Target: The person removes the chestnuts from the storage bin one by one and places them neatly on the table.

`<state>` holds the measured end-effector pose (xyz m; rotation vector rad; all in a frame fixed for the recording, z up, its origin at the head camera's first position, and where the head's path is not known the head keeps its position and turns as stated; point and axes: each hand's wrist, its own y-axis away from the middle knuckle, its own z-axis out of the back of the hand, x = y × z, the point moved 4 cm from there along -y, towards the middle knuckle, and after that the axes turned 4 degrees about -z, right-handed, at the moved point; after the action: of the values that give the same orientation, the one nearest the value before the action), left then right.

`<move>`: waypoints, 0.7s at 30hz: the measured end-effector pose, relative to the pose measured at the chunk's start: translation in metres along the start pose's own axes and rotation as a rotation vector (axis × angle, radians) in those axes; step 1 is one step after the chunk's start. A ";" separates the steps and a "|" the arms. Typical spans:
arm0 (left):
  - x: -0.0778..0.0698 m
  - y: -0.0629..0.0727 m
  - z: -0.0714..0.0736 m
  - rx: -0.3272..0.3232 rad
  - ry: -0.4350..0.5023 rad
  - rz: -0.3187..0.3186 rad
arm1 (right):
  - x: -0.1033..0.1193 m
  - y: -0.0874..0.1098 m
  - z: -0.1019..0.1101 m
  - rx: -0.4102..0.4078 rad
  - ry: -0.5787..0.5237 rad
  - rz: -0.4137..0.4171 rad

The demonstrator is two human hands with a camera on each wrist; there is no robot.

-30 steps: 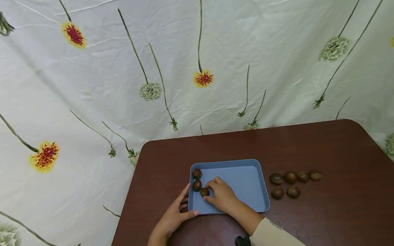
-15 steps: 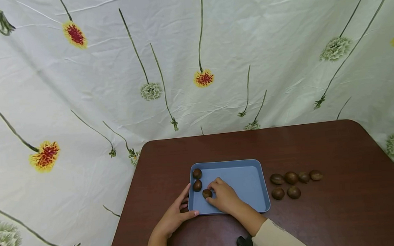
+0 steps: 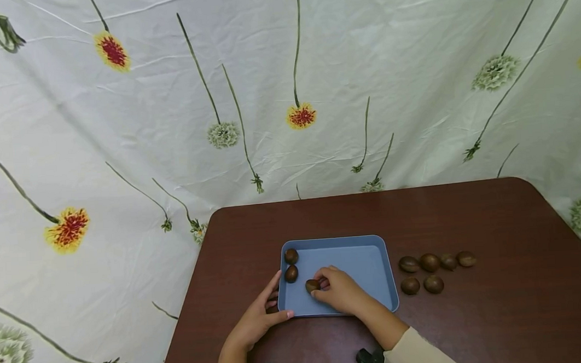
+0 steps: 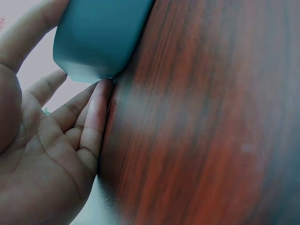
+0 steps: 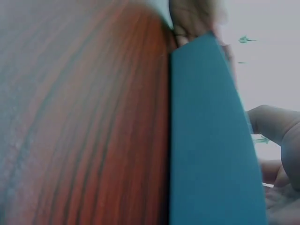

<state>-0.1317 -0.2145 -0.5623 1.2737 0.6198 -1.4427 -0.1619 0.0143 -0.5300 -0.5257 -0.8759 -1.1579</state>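
Observation:
A light-blue rectangular tray (image 3: 356, 274) lies on the table. My left hand (image 3: 252, 321) holds its near left corner, thumb on the front rim and fingers along the left side. In the left wrist view, fingertips meet the tray's outer wall (image 4: 101, 42). Inside the tray, my right hand (image 3: 342, 291) pinches a round brown nut (image 3: 312, 285) between thumb and fingers. Two similar nuts, an upper one (image 3: 291, 256) and a lower one (image 3: 291, 273), sit along the left wall. The right wrist view shows the tray's front wall (image 5: 206, 140), with the nut hidden.
Right of the tray, several more brown nuts (image 3: 430, 262) lie in two rows on the dark red-brown table (image 3: 514, 301). A white cloth with printed flowers (image 3: 264, 51) hangs behind the table. Dark wrist-worn devices (image 3: 369, 359) show near the front.
My right hand has moved the pinched nut to the right within the tray, away from the two nuts by the left wall. My left hand stays at the corner.

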 end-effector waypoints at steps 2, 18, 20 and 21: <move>0.000 0.000 0.000 -0.001 0.002 0.003 | -0.002 0.004 0.003 0.009 -0.032 -0.010; 0.000 0.001 0.000 -0.018 -0.017 0.009 | -0.026 0.044 0.034 -0.149 -0.213 -0.131; 0.000 0.001 0.000 -0.017 -0.019 0.010 | -0.029 0.051 0.041 -0.182 -0.234 -0.153; 0.000 0.001 0.000 -0.015 -0.020 0.011 | -0.031 0.055 0.045 -0.198 -0.240 -0.165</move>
<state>-0.1307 -0.2144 -0.5618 1.2477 0.6087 -1.4374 -0.1291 0.0844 -0.5248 -0.7778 -1.0308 -1.3595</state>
